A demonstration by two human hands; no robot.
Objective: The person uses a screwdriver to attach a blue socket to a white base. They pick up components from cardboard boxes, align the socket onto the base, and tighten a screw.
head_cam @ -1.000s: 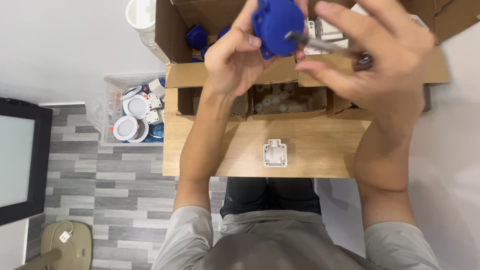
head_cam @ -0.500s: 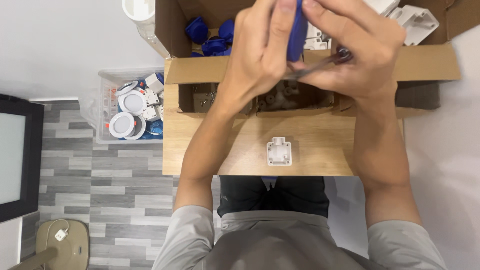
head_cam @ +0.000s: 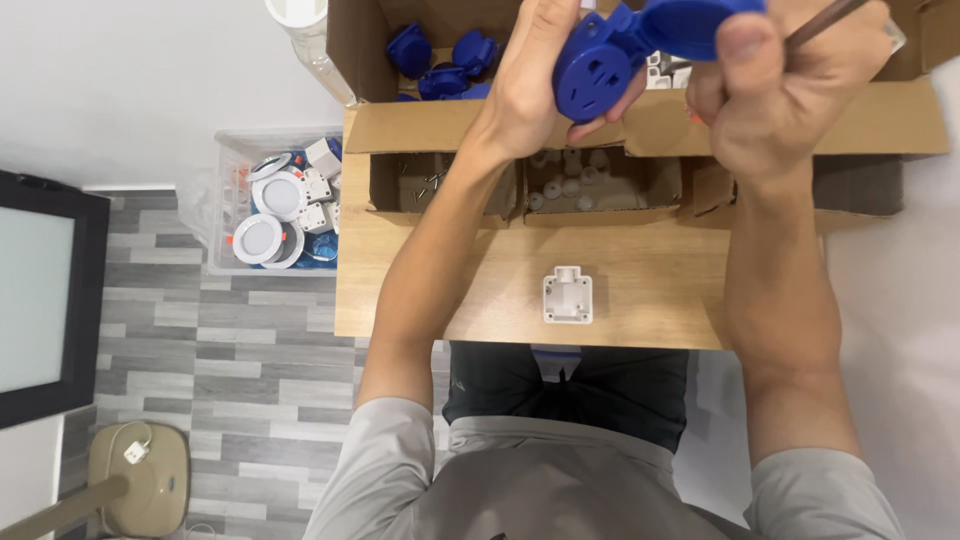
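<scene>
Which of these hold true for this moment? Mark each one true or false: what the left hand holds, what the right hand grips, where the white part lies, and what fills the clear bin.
1. The left hand holds a blue socket part. True.
2. The right hand is empty. False: it grips a thin tool shaft.
3. The small white part lies alone on the wooden table. True.
4. The clear bin sits on the table. False: it stands on the floor, left of the table.
5. The cardboard box holds more blue parts. True.
</scene>
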